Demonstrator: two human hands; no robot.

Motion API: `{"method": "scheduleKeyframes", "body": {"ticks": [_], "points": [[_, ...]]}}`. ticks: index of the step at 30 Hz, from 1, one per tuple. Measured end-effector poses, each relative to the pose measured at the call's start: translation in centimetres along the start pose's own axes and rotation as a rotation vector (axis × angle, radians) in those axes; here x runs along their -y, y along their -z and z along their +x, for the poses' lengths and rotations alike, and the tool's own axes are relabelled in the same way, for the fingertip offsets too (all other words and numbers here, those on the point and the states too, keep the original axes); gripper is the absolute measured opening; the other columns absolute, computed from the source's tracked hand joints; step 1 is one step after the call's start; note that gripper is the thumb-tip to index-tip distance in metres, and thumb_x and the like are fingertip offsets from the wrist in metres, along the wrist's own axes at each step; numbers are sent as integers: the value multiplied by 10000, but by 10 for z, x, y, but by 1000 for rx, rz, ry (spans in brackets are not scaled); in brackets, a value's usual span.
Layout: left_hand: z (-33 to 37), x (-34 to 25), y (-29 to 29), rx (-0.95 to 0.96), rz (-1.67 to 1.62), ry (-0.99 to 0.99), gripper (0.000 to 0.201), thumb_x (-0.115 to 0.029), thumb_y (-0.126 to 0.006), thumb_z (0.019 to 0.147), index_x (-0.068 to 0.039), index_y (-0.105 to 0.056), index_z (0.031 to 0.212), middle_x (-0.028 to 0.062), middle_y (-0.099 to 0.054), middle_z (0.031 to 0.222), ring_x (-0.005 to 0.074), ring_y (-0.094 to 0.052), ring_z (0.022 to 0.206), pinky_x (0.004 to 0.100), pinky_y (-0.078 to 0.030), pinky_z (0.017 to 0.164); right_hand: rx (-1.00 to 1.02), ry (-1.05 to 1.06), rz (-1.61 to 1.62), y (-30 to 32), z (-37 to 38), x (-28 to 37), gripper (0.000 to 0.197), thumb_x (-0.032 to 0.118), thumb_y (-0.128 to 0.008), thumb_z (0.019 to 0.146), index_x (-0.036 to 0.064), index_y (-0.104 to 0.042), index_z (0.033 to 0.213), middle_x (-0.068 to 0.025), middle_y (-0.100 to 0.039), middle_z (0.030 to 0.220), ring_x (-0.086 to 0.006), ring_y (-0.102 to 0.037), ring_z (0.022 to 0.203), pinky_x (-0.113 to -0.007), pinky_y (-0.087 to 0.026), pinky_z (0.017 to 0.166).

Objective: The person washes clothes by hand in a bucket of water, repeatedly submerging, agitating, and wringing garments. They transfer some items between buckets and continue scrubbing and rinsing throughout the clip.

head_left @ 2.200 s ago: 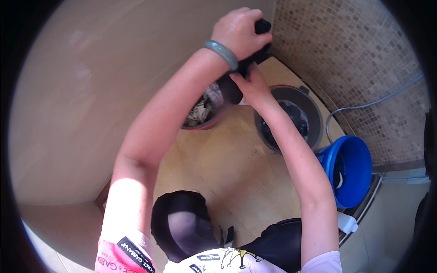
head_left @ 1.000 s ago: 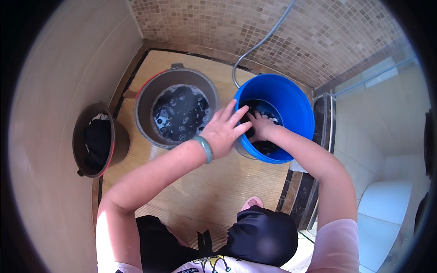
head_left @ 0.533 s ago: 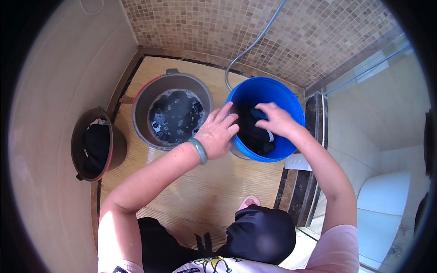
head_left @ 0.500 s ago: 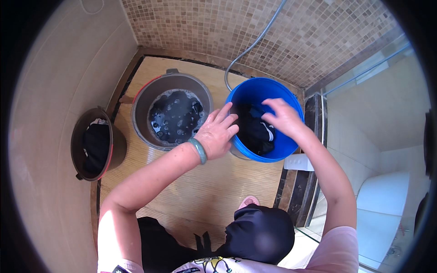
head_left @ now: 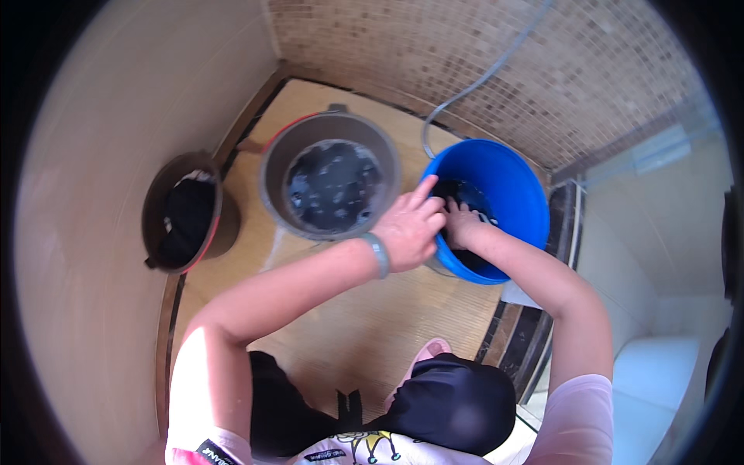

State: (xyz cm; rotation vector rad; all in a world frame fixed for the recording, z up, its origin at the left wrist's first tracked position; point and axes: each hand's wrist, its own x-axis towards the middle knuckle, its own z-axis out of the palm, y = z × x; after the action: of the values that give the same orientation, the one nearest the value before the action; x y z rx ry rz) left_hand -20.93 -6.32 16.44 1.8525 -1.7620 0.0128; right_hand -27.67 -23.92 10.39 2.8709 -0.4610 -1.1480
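While both hands meet at the rim, the scene reads so:
Left hand [head_left: 409, 229]: rests on the near rim of the round blue plastic bucket [head_left: 518, 194], index finger stretched out; grip loosely spread.
Right hand [head_left: 460, 223]: reaches inside the bucket onto dark wet cloth [head_left: 468, 198]; whether its grip pinches the cloth cannot be told.
Grey plastic bucket [head_left: 276, 180]: just left, holding dark water.
Brown bucket [head_left: 155, 203]: far left, dark cloth inside.

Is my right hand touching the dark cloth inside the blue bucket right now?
Touching. The head view shows the right hand down inside the blue bucket, its fingers pressed into the dark cloth with no gap.
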Motion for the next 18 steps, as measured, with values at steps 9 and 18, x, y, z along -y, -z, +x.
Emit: {"method": "scheduleKeyframes", "body": {"ticks": [9,18], "points": [[-32,19,1,-172,-58,97,530,-35,-587,675,-84,-449,1184,208,-377,1291,370,-328,1244,457,-316,980,-199,16,301,1,8,-13,751,363,-751,613,102,-436,1244,-195,-571,1111,-342,-555,1020,-394,-439,878],[-70,45,12,-133,-151,271,552,5,-527,703,-70,-402,1236,149,-426,1255,343,-368,1210,442,-305,981,-493,31,608,55,-86,-55,507,247,-716,686,42,-509,1102,-164,-606,1035,-284,-579,989,-344,-441,841]]}}
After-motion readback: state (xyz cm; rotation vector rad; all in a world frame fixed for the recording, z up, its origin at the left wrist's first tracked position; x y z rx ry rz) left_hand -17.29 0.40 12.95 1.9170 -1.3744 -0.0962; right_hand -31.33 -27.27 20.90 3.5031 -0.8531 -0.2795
